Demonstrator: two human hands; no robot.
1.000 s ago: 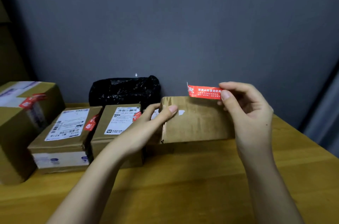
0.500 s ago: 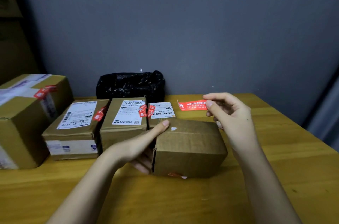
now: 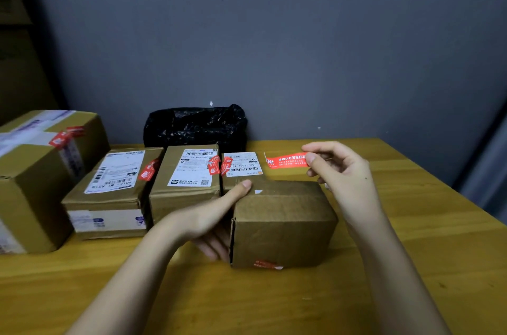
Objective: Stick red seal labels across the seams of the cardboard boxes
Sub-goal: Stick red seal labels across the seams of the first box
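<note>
- Left hand on the left side of the front cardboard box, thumb stretched along the top edge, other fingers curled against the side wall; a holding grip
- Right hand raised above the table, behind the right back corner of this box, thumb and forefinger pinching the right end of a red seal label
- Label held flat in the air, pointing to the left, white print upward, not touching any box; just beside the barcode box behind
- Front box standing on the table between both forearms, top closed, small white scrap on top near the left thumb
- A piece of red sticker at the bottom edge of the front face of this box
- Behind and to the left, a row of closed boxes side by side: barcode box, middle box with white shipping sheet, flat box, and large box at far left
- Red seals already present on these: two at the gap between middle box and barcode box, one on the right edge of the flat box, one on top of the large box
- Contents of all boxes hidden
- Black plastic bag against the grey wall, behind the row; inside not visible
- Both forearms bare, coming from the bottom edge, right wrist bent to the left
</note>
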